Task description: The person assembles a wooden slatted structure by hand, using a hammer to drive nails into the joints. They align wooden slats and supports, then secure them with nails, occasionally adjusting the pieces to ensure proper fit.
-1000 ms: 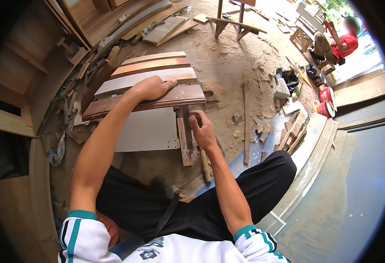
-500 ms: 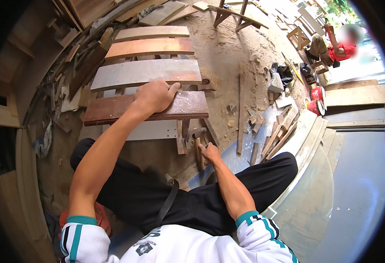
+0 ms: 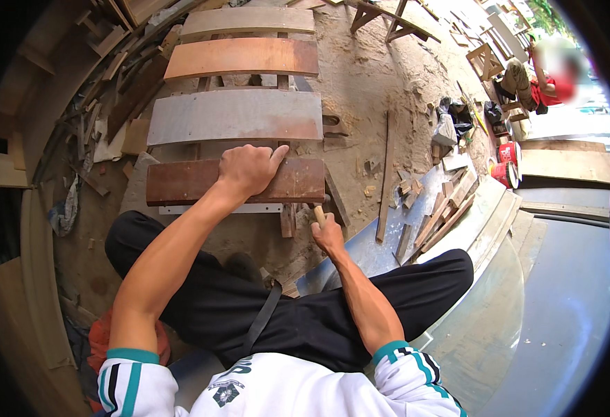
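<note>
Brown board: it lies across the middle of the frame, the nearest of the boards. The brown board (image 3: 180, 183) is the piece under the left hand (image 3: 249, 170).
Left hand: folded over the board's upper part, with the thumb pointing to the right along the upper edge. The fingertips are hidden, so I cannot tell if it pinches the edge or only presses.
Right hand: the right hand (image 3: 328, 235), just right of the centre, is closed around a pale wooden handle (image 3: 319, 214), near the board's lower right corner. What the handle ends in, I cannot see.
Steadying: in my judgement, the left palm should bear down evenly, so that the brown board does not rock or slide.
Handle grip: a firm but not stiff hold seems best; the wrist should stay free, and the handle clear of the board's corner.
Thumb: it would be wise to keep it away from the right end, where the handle is.
Alignment: the grey-white board (image 3: 239, 115), above with a gap between, can serve as a guide for keeping the brown board parallel.
</note>
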Available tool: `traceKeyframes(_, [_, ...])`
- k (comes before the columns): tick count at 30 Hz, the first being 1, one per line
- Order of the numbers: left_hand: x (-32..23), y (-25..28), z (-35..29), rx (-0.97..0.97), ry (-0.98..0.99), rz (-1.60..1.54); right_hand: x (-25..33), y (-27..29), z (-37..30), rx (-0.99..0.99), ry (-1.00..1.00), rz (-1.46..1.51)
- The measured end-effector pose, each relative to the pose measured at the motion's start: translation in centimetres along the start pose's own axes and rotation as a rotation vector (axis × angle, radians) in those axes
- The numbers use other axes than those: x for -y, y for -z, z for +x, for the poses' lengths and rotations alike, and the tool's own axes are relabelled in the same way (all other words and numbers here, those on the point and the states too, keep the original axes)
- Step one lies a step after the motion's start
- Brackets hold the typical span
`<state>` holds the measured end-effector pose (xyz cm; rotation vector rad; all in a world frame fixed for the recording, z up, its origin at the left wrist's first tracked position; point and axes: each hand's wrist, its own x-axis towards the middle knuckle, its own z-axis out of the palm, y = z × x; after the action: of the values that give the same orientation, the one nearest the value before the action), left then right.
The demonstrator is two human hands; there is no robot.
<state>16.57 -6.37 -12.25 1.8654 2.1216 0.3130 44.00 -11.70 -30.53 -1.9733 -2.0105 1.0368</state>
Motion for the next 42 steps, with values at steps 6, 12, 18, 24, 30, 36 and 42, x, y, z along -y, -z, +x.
traceKeyframes(6, [-0.1, 0.4, 0.2, 0.024, -0.042, -0.016, 1.0, 5.2, 1.7, -0.074, -0.238, 0.255])
traceKeyframes(12, [1.2, -0.5, -0.2, -0.049, -0.087, -0.034, 7.3, 13.3, 0.8, -0.12, 0.054, 0.497])
traceKeyframes(18, [1.6, -0.7, -0.2, -0.031, -0.078, -0.045, 16.2, 17.4, -6.6, 0.089, 0.11, 0.546])
traceKeyframes(24, [1.6, -1.2, -0.2, -0.095, -0.087, -0.081, 19.3, 15.0, -8.4, 0.144, 0.186, 0.212])
traceKeyframes(30, [1.4, -0.8, -0.2, -0.052, -0.055, -0.099, 20.6, 16.9, -9.2, 0.05, 0.262, 0.432])
traceKeyframes(36, [1.6, -1.2, -0.1, -0.088, -0.1, -0.127, 18.2, 14.9, -8.1, 0.066, 0.208, 0.153])
traceKeyframes(42, [1.7, -1.3, 0.2, -0.087, -0.084, -0.146, 19.1, 16.6, -9.1, 0.135, 0.046, 0.441])
